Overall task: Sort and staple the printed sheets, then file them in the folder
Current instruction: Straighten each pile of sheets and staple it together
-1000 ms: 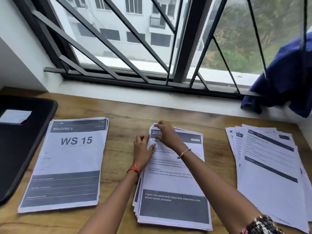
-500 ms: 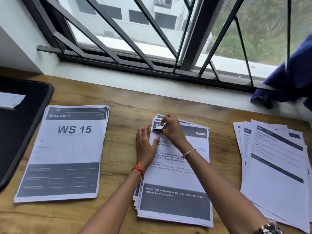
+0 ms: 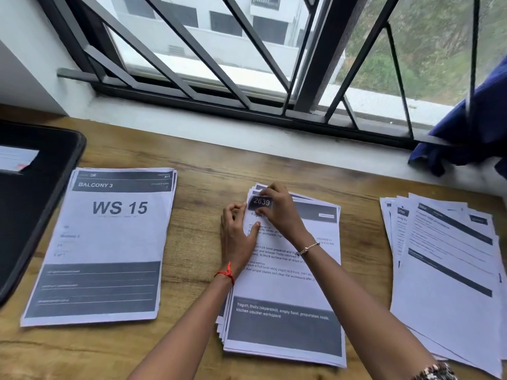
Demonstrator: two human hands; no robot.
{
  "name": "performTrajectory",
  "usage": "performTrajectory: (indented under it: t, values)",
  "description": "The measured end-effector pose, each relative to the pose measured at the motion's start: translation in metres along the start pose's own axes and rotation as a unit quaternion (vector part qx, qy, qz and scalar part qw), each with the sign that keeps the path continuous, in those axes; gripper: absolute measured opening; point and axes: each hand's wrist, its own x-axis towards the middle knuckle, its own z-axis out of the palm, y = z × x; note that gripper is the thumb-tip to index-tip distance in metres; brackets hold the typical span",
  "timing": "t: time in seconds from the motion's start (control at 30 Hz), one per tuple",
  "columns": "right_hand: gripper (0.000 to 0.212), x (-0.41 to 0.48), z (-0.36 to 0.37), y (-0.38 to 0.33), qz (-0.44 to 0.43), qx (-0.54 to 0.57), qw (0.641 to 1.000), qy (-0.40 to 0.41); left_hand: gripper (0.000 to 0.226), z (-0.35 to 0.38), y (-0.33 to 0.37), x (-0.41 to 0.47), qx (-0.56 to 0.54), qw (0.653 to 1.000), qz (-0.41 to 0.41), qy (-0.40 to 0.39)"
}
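Three lots of printed sheets lie on the wooden desk. A neat stack headed "WS 15" (image 3: 109, 242) is on the left, a middle stack (image 3: 288, 292) headed "2639" is in front of me, and a fanned pile (image 3: 450, 272) is on the right. My right hand (image 3: 279, 209) pinches the top left corner of the middle stack's top sheet. My left hand (image 3: 237, 234) holds that stack's left edge, thumb on the paper and fingers curled at the corner. A black folder (image 3: 35, 204) lies at the far left. I see no stapler.
A barred window and white sill (image 3: 247, 130) run along the desk's far edge. A blue cloth (image 3: 472, 127) hangs over the sill at the right. A white label (image 3: 16, 157) sits on the folder. Bare wood (image 3: 197, 215) shows between the stacks.
My right hand went from lying flat on the corner of the top sheet to pinching it. My left fingers curled in at the stack's edge. The view has tilted down.
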Motion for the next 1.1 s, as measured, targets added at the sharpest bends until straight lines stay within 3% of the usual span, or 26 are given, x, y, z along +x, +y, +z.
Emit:
performTrajectory:
  t: [0.2,0.57,0.93,1.1]
  values:
    - [0.023,-0.012,0.005,0.002,-0.06,-0.002,0.997,0.048,0.051,0.0,-0.001,-0.001,0.001,1.0,0.006,0.005]
    - [0.027,-0.018,0.005,0.007,-0.083,-0.024,0.995,0.046,0.051,0.002,-0.003,-0.001,-0.004,1.0,0.019,0.013]
    - [0.04,0.009,-0.003,0.006,-0.022,-0.02,0.996,-0.087,0.048,0.003,-0.005,-0.001,-0.01,1.0,0.015,0.018]
    - [0.033,0.008,-0.003,0.005,-0.015,0.011,0.998,-0.059,0.045,0.003,-0.004,-0.002,0.002,0.999,0.025,0.022]
